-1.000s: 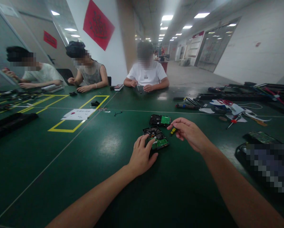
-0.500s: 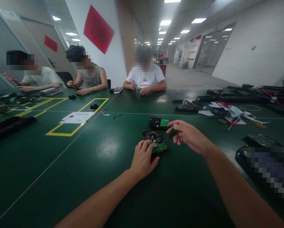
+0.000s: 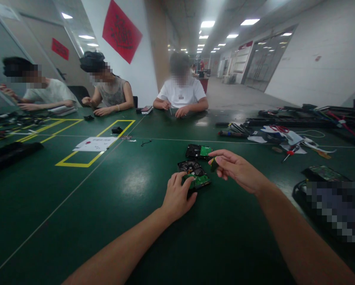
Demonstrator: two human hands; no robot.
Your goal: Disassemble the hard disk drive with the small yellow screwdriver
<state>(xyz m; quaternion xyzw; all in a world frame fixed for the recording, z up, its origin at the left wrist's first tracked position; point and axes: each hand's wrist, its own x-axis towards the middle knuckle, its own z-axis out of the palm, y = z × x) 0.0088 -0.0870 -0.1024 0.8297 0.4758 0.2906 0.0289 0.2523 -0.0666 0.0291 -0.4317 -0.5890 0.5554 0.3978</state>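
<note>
A hard drive [image 3: 196, 181] with its green circuit board facing up lies on the table in front of me. My left hand [image 3: 179, 194] holds it by its near left edge, with the fingertips over the board. My right hand [image 3: 231, 165] is up to the right of the drive. Thumb and fingers there pinch a small dark green object with a yellow edge [image 3: 213, 164]; its kind is unclear. Just beyond, a second hard drive [image 3: 196, 151] lies flat, its right end close to my right fingertips.
Cables, papers and a red-handled screwdriver [image 3: 289, 153] lie to the right, with a circuit board [image 3: 325, 174] nearer me. At left are a white sheet [image 3: 94, 144] and a long black part [image 3: 14, 154]. Across the table sits a person in white [image 3: 181, 93], with two others farther left.
The small object has turned upright in my right hand, whose fingers have drawn closer together. My left hand stays on the nearer drive. The view has tilted slightly.
</note>
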